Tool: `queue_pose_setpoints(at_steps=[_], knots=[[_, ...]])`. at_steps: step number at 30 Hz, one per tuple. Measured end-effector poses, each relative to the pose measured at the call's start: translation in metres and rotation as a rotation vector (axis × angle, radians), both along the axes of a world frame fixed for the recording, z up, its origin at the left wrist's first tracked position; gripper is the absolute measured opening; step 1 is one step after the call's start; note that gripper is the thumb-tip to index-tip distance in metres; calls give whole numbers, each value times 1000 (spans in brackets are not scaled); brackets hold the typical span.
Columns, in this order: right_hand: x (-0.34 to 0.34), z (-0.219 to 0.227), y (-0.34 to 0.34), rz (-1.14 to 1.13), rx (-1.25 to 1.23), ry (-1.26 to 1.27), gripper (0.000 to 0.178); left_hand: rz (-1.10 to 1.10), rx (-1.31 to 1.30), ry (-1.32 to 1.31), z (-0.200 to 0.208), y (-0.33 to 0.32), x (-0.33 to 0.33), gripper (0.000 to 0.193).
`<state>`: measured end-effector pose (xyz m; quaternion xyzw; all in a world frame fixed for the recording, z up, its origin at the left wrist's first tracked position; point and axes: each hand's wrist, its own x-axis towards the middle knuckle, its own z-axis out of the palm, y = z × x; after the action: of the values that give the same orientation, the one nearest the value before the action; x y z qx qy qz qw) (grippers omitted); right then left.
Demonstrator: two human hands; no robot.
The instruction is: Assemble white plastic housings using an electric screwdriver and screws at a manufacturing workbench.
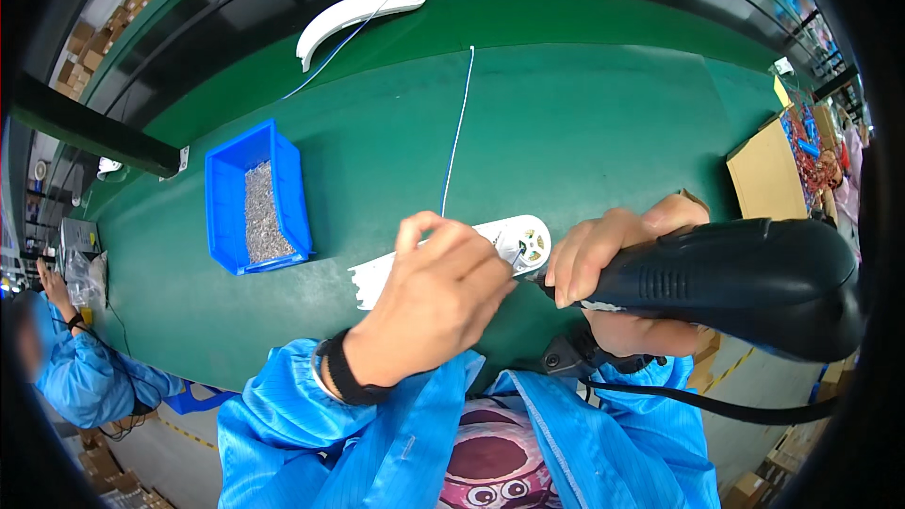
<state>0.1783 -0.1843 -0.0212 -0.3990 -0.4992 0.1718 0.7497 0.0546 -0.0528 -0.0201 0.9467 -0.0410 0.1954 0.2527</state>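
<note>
A white plastic housing (375, 279) with a rounded end lies on the green bench in front of me. My left hand (434, 273) is closed over its middle, fingers curled and pressed together, hiding much of it. In my right hand (608, 250) is a black electric screwdriver (731, 269), held nearly level with its tip pointing left at the housing's rounded end. Whether the tip touches a screw is too small to tell. A thin blue and white cable (459, 132) runs from behind my left hand toward the far side.
Left of the housing stands a blue bin (304, 198) of small metal screws. A second curved white housing (344, 19) with a cable lies at the back. At right is a cardboard box (768, 170) of coloured parts. A co-worker's blue sleeve (90, 382) shows far left.
</note>
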Motion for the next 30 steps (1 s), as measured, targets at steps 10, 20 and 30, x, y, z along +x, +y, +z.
queue_pose_setpoints(at_steps=[10, 20, 30], knots=[[-7, -7, 3, -174, 18, 187, 76, 167, -153, -35, -4, 32, -5, 9], [-6, -15, 8, -185, -38, 166, 76, 216, -254, 207, -29, 27, -7, 11], [1, -19, 10, -131, 66, 140, 75, 199, -205, 213, -32, 29, -3, 11]])
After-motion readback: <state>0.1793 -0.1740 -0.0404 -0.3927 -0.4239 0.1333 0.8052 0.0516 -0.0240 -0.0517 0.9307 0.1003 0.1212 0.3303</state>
